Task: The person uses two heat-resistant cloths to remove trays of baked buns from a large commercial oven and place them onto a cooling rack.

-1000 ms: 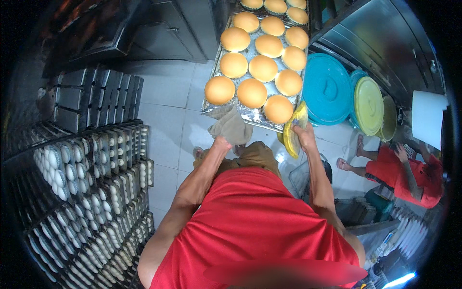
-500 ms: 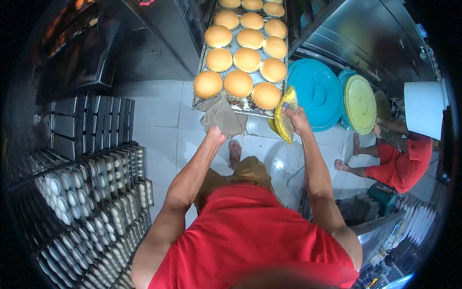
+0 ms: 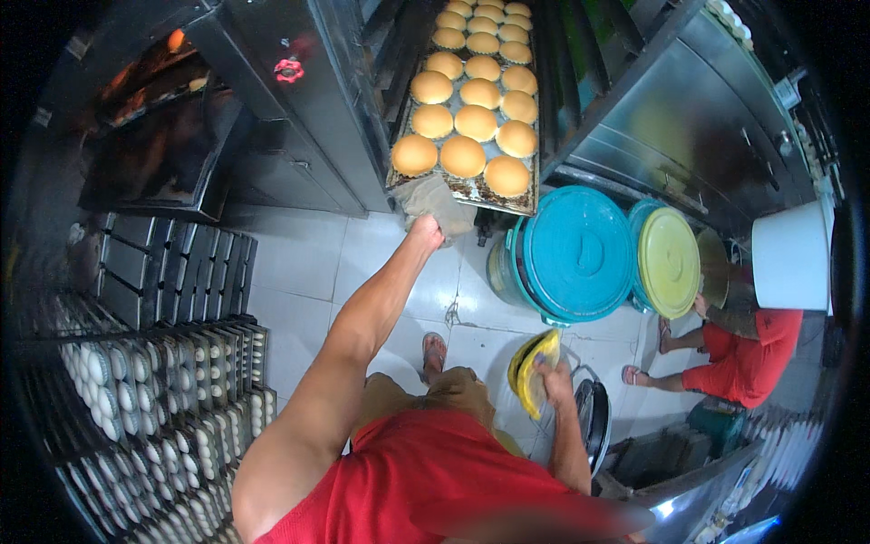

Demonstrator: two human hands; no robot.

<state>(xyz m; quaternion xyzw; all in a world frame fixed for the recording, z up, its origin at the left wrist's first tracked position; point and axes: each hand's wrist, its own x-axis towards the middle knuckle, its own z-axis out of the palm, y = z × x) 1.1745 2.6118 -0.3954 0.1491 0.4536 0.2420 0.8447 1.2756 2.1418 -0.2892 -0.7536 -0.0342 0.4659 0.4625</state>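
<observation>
Our left hand (image 3: 428, 232) pinches a grey cloth (image 3: 439, 201) at the near-left corner of the tray (image 3: 473, 189), which reaches into a dark rack (image 3: 569, 68); our right hand (image 3: 555, 381) clutches a yellow cloth (image 3: 523, 379), well apart. A lopsided 1-handed push could skew the tray, spilling buns (image 3: 463, 156).

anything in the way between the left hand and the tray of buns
Only the grey cloth, bunched between the left hand and the near edge of the tray; nothing else visible stands between them.
</observation>
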